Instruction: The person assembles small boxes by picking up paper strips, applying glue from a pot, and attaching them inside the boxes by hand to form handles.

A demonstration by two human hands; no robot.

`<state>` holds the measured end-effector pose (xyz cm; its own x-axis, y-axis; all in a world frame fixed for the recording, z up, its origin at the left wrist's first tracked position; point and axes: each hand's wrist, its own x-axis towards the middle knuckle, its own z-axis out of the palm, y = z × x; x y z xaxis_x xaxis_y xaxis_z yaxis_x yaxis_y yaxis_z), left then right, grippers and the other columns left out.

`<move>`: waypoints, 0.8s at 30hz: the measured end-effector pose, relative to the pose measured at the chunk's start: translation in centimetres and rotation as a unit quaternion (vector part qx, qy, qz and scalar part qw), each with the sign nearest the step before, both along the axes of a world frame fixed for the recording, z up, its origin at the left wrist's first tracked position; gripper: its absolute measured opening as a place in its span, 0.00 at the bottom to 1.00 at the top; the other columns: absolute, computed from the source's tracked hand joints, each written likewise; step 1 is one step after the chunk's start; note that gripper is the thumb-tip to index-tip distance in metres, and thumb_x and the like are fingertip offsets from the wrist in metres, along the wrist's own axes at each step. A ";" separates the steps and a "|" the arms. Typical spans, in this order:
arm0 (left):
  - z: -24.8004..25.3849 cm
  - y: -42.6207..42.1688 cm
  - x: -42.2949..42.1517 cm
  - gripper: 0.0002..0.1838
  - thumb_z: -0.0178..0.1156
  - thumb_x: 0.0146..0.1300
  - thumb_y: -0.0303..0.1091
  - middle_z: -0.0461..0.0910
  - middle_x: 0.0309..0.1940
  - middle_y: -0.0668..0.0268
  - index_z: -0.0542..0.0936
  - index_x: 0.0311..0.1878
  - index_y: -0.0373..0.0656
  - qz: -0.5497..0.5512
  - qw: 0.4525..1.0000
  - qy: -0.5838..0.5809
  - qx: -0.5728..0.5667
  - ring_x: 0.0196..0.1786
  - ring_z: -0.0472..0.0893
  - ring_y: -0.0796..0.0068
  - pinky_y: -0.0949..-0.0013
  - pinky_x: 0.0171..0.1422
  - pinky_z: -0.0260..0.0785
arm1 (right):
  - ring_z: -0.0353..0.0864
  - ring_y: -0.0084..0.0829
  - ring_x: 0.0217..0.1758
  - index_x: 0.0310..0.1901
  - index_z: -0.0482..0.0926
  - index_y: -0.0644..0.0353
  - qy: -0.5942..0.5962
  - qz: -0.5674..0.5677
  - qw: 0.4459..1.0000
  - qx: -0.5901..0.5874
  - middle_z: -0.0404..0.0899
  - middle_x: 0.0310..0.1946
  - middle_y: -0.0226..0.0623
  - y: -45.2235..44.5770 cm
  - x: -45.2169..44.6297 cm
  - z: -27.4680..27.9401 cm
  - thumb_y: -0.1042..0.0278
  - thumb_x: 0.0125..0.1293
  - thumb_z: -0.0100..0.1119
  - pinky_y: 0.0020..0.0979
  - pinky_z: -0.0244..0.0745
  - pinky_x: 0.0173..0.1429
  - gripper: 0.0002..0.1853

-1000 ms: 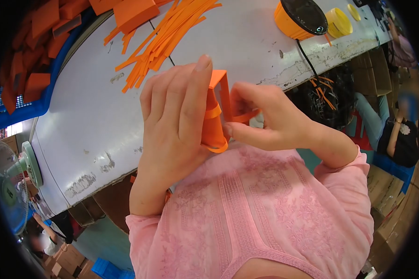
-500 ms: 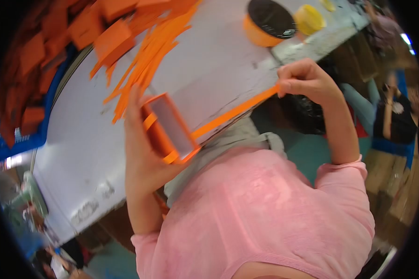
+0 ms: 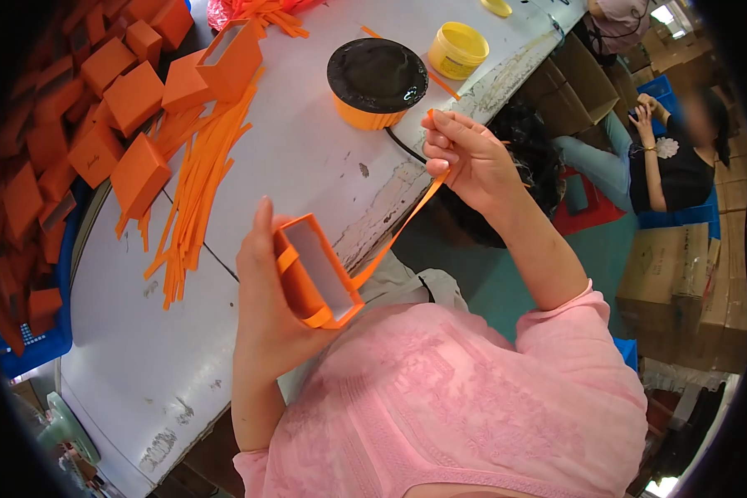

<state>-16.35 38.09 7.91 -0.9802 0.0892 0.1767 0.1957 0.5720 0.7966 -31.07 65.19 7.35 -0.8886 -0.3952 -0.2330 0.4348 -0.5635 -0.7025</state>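
Observation:
My left hand (image 3: 266, 311) is wrapped round the outer side of a small orange box (image 3: 307, 286), whose open side shows a pale inside. Orange bands cross the box's side. From its right edge an orange ribbon (image 3: 400, 232) runs up to my right hand (image 3: 473, 158), whose curled fingers grip it near the table edge. Just left of the right hand stands an orange pot with a black top (image 3: 373, 83). Loose orange strips (image 3: 195, 199) lie on the table beyond my left hand.
Many orange boxes (image 3: 133, 95) are heaped at the left over a blue basket (image 3: 46, 353). A yellow tub (image 3: 458, 51) stands on the white table (image 3: 141, 357). A fan (image 3: 66, 427) is at lower left. Cartons (image 3: 664, 266) and a seated person (image 3: 681, 166) are at right.
The box has turned its open side into view, and my right hand has moved away from it up and right, drawing the ribbon out. The view has shifted, with more of the heap showing.

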 end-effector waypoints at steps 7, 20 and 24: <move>0.2 2.3 -1.8 0.68 0.83 0.38 0.35 0.69 0.61 0.55 0.49 0.80 0.39 -0.043 0.998 0.006 0.038 0.61 0.69 0.52 0.54 0.67 0.64 | 0.68 0.16 0.24 0.34 0.78 0.59 0.022 -0.037 0.990 0.135 0.73 0.25 0.25 -0.3 -1.2 0.2 0.61 0.72 0.65 0.24 0.71 0.30 0.12; -0.4 2.4 -2.6 0.67 0.83 0.38 0.36 0.70 0.60 0.54 0.49 0.80 0.37 -0.062 0.997 0.023 0.028 0.59 0.70 0.50 0.53 0.68 0.62 | 0.71 0.17 0.21 0.31 0.75 0.56 0.042 -0.026 0.979 0.197 0.75 0.23 0.28 -0.8 -2.8 -1.1 0.61 0.70 0.65 0.28 0.78 0.31 0.13; -0.4 1.8 -2.3 0.68 0.83 0.38 0.36 0.70 0.60 0.55 0.49 0.80 0.37 -0.050 0.998 0.006 0.032 0.60 0.70 0.50 0.53 0.68 0.61 | 0.71 0.18 0.23 0.31 0.74 0.57 0.016 -0.050 0.972 0.228 0.76 0.25 0.29 -0.7 -1.9 -0.4 0.64 0.70 0.61 0.30 0.80 0.33 0.11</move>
